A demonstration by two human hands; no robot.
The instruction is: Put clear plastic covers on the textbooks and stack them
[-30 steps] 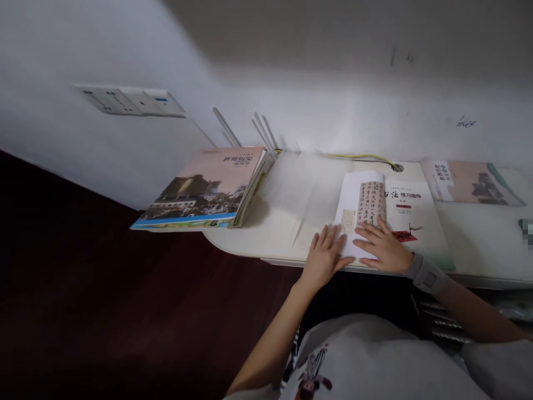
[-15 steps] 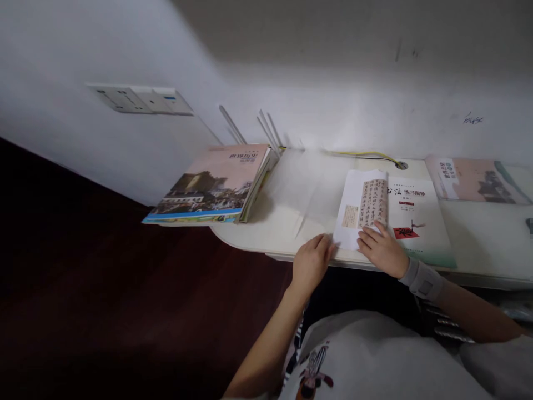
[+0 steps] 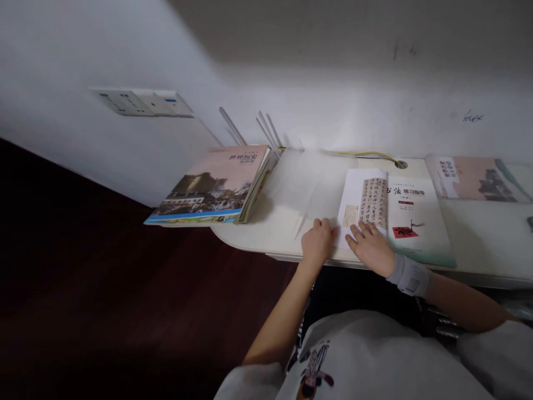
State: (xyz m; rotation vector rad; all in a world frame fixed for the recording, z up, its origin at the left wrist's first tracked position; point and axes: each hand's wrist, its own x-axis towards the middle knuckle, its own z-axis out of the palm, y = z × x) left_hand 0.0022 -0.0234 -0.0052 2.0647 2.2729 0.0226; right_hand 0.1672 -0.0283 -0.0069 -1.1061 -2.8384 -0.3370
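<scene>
Counter (image 3: 275, 230) front edge: I saw a white calligraphy sheet (image 3: 357, 203) lying partly over a workbook (image 3: 416, 222), the right hand (image 3: 371, 250) with fingers spread open on it, and the left hand (image 3: 317, 243) curled at its edge, grip unclear.

Single head-worn camera, facing forward and down over chest (image 3: 353, 355), close above desk (image 3: 275, 233), left hand (image 3: 317, 243), right hand (image 3: 370, 250)
</scene>
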